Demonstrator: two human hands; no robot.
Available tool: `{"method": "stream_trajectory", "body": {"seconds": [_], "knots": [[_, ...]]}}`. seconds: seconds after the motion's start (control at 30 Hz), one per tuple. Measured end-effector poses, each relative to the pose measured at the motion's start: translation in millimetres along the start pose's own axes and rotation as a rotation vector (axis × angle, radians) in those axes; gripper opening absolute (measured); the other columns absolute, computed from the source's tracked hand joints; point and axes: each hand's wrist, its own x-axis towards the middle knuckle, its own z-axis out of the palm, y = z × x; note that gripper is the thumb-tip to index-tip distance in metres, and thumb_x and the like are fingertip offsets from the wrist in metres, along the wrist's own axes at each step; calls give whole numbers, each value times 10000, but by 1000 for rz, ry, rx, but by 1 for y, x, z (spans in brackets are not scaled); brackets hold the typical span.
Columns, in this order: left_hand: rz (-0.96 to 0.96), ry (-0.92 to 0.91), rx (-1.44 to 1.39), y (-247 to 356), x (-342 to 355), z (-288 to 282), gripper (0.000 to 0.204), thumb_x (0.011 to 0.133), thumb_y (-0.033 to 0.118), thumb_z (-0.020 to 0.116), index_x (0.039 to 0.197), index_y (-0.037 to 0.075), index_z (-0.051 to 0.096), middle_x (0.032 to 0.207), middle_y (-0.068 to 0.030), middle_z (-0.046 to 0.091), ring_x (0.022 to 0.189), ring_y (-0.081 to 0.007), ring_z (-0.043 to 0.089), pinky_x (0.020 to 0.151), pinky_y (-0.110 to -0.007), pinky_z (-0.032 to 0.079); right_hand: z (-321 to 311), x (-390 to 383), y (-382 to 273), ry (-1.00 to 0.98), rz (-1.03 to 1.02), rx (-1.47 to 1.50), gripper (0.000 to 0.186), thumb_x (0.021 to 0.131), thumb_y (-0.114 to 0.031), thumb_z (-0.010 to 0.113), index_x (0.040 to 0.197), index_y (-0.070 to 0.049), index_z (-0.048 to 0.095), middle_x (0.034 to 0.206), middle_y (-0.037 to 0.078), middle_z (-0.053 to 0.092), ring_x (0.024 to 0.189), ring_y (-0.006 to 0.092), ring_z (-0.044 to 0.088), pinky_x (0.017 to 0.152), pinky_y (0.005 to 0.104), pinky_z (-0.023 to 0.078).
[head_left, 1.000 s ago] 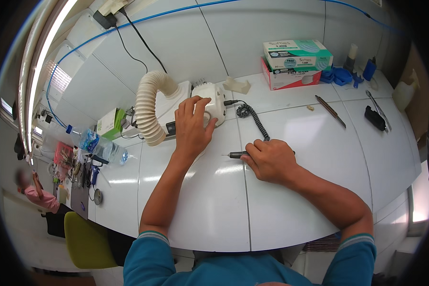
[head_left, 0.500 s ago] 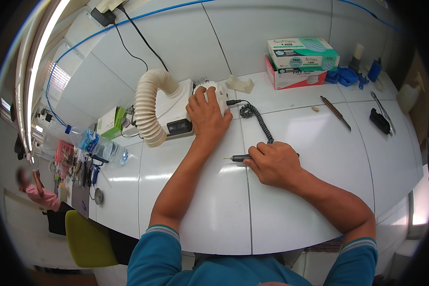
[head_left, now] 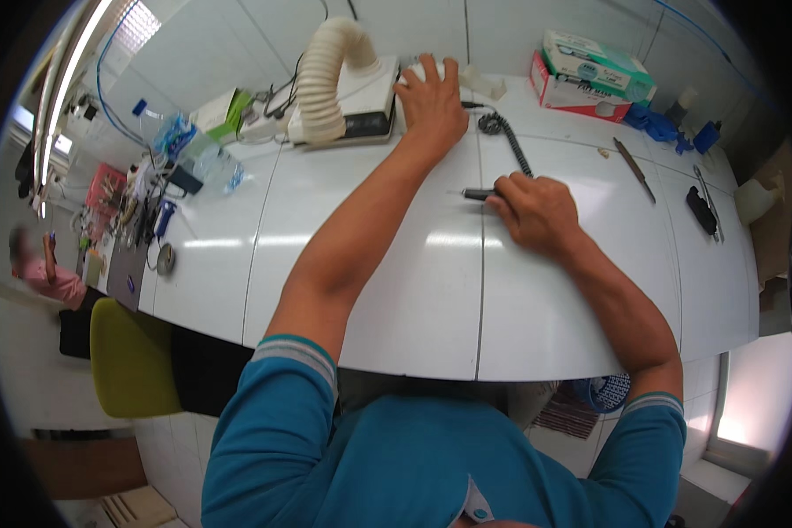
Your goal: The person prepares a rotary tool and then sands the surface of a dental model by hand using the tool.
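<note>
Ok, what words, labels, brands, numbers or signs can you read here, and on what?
White-and-green box: printed lettering, not copied out here.
Red-and-white box beneath: printed lettering, likewise not copied.
Blue label on the clear bottle: too blurred to read.
Dark handpiece in the right hand: no legible text.

Hose (head_left: 319, 88) (left), handpiece (head_left: 478, 194), boxes (head_left: 590, 72) right

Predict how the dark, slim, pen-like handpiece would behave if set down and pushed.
The handpiece, in the right hand, should probably stay stiff: its visible body is straight. Narrow and apparently round, it might roll. The slender pale tip looks thin enough to be fragile.
</note>
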Motion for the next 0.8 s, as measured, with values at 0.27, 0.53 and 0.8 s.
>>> {"method": "stream_trajectory", "body": {"seconds": [0.27,0.53,0.8], "knots": [[587,-87,-775,-58,-66,-142,350,1000,296,784,1310,145,722,1155,-108,814,1062,-338,785,892,-481,621,9,-8,10,174,0,-53,169,1112,-231,676,1133,-75,738,1019,145,781,830,385,766,730,457,598],[588,-110,-690,-110,-85,-234,286,1087,368,664,1279,177,757,1006,-37,824,986,-268,777,880,-480,579,12,-27,35,192,-11,-267,237,1159,-257,592,1207,-91,754,1071,154,800,932,381,782,790,457,611],[623,39,-646,-176,-84,-267,280,1114,363,635,1262,168,770,1085,-41,814,1050,-250,741,945,-457,550,8,-31,37,205,95,-331,347,1180,-371,525,1220,-105,743,1075,213,795,971,466,750,799,530,585]]}}
